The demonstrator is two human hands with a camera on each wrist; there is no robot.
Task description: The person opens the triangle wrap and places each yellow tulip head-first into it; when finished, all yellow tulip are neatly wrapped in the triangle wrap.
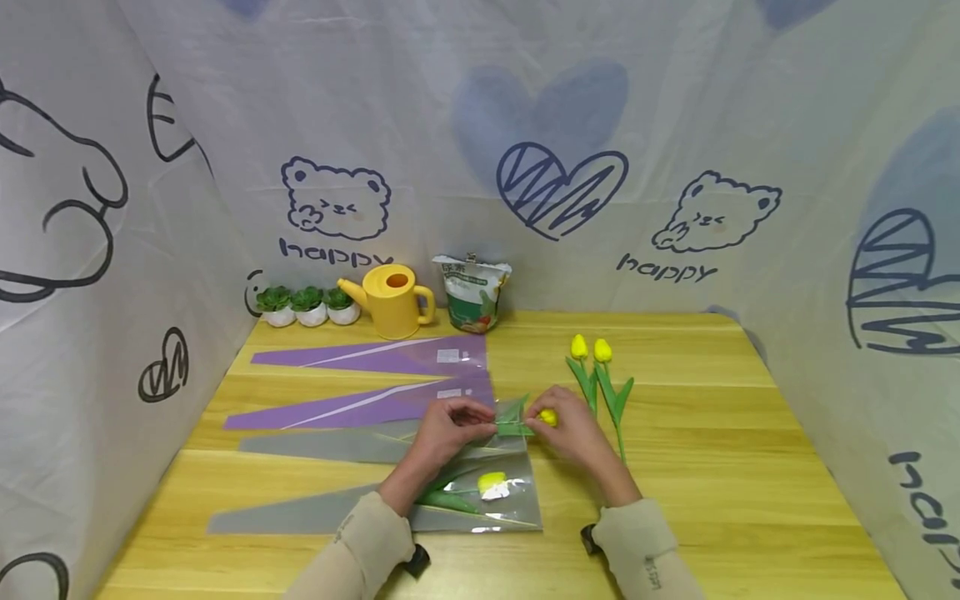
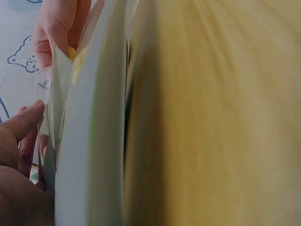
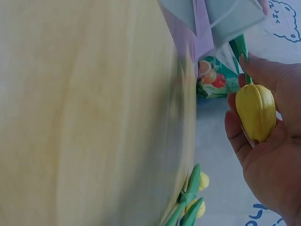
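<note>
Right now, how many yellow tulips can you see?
4: one tulip in the right hand, one in the nearest grey sleeve, and two side by side on the table beyond that hand.

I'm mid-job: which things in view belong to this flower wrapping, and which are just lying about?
Likely the job:
held yellow tulip
two loose tulips
sleeved tulip
grey sleeves
purple sleeves

Apparently just lying about:
watering can
potted plants
bag

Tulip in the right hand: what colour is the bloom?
The bloom is yellow; it shows best in the right wrist view.
</note>
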